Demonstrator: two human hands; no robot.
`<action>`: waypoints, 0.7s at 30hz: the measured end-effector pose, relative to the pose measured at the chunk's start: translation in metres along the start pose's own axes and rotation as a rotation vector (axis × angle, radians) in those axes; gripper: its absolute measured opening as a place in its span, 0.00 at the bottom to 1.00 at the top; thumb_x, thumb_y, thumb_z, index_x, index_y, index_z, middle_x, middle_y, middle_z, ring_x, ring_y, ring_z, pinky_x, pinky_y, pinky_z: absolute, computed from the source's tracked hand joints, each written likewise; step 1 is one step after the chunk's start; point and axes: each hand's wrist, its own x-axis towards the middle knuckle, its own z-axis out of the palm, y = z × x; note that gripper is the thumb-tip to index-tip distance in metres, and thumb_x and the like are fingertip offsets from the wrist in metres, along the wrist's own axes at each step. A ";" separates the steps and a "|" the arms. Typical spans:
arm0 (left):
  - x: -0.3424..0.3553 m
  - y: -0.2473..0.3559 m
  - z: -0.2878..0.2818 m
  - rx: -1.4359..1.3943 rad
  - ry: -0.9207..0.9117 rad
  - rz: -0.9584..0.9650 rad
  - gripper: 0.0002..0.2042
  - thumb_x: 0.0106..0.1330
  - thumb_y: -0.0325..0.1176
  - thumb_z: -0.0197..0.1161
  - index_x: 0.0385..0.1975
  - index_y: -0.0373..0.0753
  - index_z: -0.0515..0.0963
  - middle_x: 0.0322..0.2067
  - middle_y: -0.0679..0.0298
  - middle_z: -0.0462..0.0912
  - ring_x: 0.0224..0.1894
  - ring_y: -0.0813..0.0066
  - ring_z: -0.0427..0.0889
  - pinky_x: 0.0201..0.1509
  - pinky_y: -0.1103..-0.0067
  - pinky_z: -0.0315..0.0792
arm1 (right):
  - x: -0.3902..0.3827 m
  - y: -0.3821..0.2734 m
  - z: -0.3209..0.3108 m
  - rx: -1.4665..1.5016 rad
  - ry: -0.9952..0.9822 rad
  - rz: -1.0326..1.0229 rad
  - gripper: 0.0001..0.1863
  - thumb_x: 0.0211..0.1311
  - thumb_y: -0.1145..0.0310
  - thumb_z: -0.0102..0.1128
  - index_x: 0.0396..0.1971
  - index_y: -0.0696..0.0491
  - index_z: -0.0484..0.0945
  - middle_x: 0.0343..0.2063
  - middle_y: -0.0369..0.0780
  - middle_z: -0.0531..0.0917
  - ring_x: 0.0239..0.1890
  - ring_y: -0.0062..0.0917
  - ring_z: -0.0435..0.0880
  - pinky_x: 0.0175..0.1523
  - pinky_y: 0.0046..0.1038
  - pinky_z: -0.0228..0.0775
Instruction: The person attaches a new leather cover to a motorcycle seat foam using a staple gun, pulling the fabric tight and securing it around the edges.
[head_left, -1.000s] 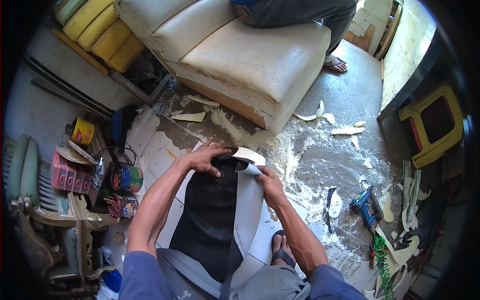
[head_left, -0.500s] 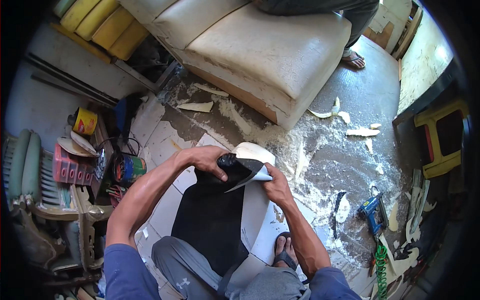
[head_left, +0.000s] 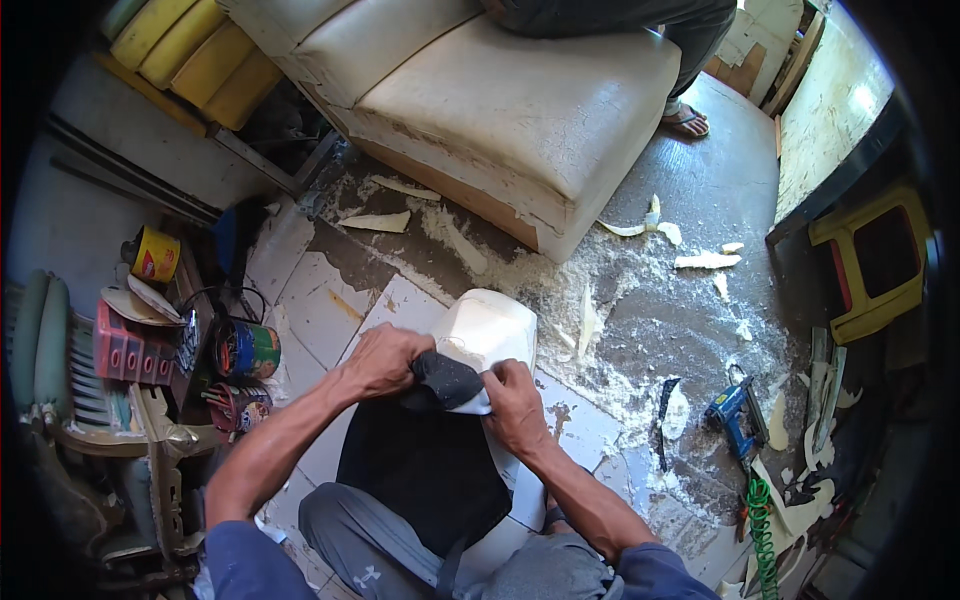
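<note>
A black fabric cover (head_left: 415,470) spreads over my lap and the near part of a long cream foam pad (head_left: 488,325). The pad's rounded far end is bare. My left hand (head_left: 388,362) is closed on the cover's far left edge, which is bunched and turned back. My right hand (head_left: 515,405) pinches the edge's right side, where a strip of the pale underside shows. Both hands sit close together, just short of the bare foam end. Some fingertips are hidden by the folded cloth.
A cream padded seat (head_left: 530,110) stands ahead, with another person's leg and sandalled foot (head_left: 686,120) beyond it. At right lie a blue air stapler (head_left: 735,420) on a green coiled hose (head_left: 762,530) and foam scraps. Cans (head_left: 247,348) and a red box (head_left: 135,345) sit at left.
Both hands have drawn toward me and leftward, turning back the cover's edge. More of the foam pad's far end shows. The whole view has shifted slightly.
</note>
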 end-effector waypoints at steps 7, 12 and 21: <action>0.016 -0.023 0.058 -0.510 0.564 0.182 0.11 0.53 0.22 0.61 0.38 0.35 0.77 0.37 0.52 0.85 0.39 0.56 0.85 0.47 0.70 0.77 | 0.020 0.014 0.016 0.017 0.226 -0.167 0.26 0.44 0.83 0.62 0.48 0.59 0.73 0.46 0.55 0.81 0.55 0.52 0.79 0.58 0.42 0.74; 0.043 -0.035 0.039 -0.447 0.316 -0.068 0.14 0.54 0.28 0.65 0.43 0.41 0.82 0.27 0.55 0.85 0.33 0.67 0.84 0.40 0.75 0.75 | 0.033 0.024 0.002 0.138 0.097 0.245 0.20 0.47 0.80 0.55 0.45 0.55 0.74 0.33 0.53 0.84 0.40 0.52 0.84 0.45 0.41 0.74; 0.101 -0.063 0.006 -0.585 -0.088 -0.036 0.16 0.53 0.29 0.73 0.42 0.34 0.84 0.32 0.67 0.87 0.34 0.81 0.80 0.45 0.79 0.73 | 0.046 0.057 -0.004 0.676 0.073 0.564 0.12 0.58 0.72 0.69 0.41 0.55 0.78 0.34 0.33 0.83 0.37 0.17 0.78 0.45 0.23 0.70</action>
